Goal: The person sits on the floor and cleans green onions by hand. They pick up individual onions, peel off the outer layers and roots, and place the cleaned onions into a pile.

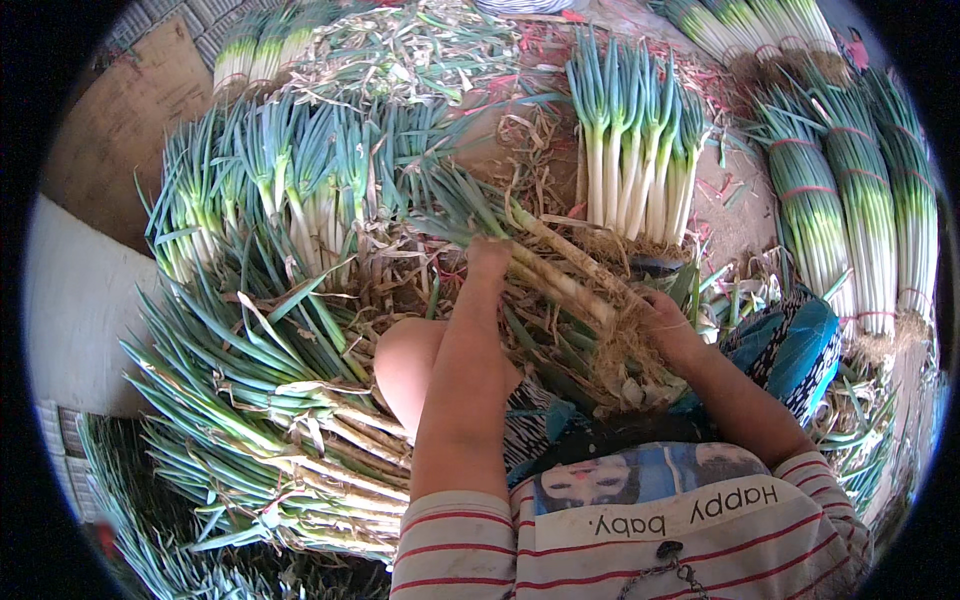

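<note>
My left hand is closed around the upper part of several unpeeled long green onions, their stems brownish and dirty. The green tops spread out beyond my fist to the upper left, and the tangled roots hang above my lap. At the root end, my right hand grips one stalk that angles slightly apart from the others. Its fingers are partly hidden by the stalk and roots. A row of cleaned onions with white stems stands just beyond my right hand.
To my left lies a large heap of unpeeled onions. More onions lean in a row ahead on the left. Tied bundles stand at the right. Trimmed leaves and peelings are piled at the far side. A pale board edges the left.
</note>
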Demonstrator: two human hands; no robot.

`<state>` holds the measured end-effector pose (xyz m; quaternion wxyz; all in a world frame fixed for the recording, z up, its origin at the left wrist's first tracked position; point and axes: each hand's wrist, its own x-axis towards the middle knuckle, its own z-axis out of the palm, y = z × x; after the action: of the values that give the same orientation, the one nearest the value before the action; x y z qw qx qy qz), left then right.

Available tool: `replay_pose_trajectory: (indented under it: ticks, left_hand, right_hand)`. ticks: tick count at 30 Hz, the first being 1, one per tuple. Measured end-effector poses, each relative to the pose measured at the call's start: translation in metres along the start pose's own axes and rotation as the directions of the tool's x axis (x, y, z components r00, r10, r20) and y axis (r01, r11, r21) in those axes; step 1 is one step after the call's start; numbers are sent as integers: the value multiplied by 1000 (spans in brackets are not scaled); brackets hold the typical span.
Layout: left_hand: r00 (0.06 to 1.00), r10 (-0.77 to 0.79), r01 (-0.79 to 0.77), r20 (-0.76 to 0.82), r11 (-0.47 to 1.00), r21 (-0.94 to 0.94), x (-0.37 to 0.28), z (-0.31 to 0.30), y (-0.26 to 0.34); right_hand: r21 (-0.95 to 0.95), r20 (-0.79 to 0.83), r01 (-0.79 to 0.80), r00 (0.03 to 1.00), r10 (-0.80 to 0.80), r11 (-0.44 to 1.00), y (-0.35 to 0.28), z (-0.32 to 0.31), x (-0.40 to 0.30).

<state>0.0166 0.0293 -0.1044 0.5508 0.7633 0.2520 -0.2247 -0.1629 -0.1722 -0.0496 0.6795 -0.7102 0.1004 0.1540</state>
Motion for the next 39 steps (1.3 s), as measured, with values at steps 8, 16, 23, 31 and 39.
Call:
replay_pose_trajectory:
  ticks: [8, 16, 23, 31, 39]
  left_hand:
    - [980, 133, -85, 150, 953, -290, 16, 3, -10]
    - [828, 560, -398, -13, 573, -716, -65, 0, 60]
    - [796, 583, -594, -162, 704, -388, -80, 1, 82]
    - [609, 789, -669, 86, 568, -479, -107, 15, 80]
    - [372, 912, -917, 172, 332, 223, -136, -9, 94]
  right_hand:
    - [-218, 15, 201, 979, -202, 955, -20, -23, -43]
    - [-528, 199, 288, 956, -214, 799, -26, -37, -82]
    - [-654, 42, 342, 907, -418, 675, -39, -35, -70]
    - [-331, -20, 383, 911, -412, 862, -49, -41, -52]
    - [-34, -60, 234, 970, -235, 972, -31, -38, -43]
